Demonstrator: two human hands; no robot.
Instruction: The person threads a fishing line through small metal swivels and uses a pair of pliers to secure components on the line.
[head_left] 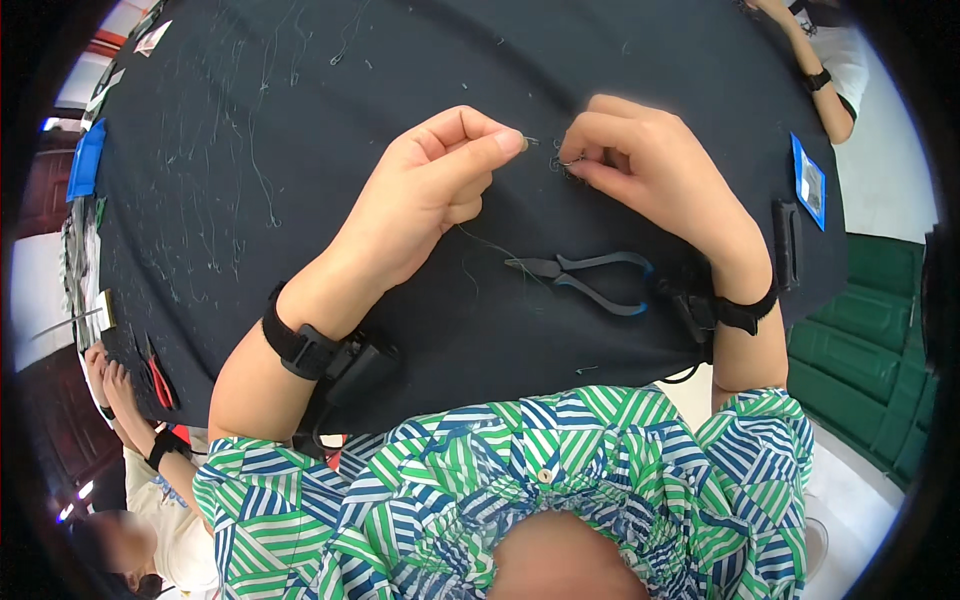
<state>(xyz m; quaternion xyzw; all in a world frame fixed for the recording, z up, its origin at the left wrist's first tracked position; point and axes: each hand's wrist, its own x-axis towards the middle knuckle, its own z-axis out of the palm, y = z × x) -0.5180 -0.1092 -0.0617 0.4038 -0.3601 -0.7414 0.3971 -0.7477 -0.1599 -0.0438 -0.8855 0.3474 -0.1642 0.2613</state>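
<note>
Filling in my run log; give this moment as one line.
left hand: pinches thin wire end | right hand: pinches small wire piece | pliers: lying untouched on dark cloth

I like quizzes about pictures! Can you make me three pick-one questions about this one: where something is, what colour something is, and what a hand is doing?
1. Where do the pliers lie?
A. on the dark cloth, below the two hands
B. in the left hand
C. on the floor

2. What colour are the pliers' grips?
A. yellow
B. dark grey with blue
C. white

3. What is the left hand doing?
A. lying flat and open
B. gripping the pliers
C. pinching a thin wire piece at its fingertips

Answers: 1 A, they rest on the cloth nearer the person than the hands. 2 B, grey handles with blue ends. 3 C, thumb and finger close on the piece, facing the right hand.
</note>
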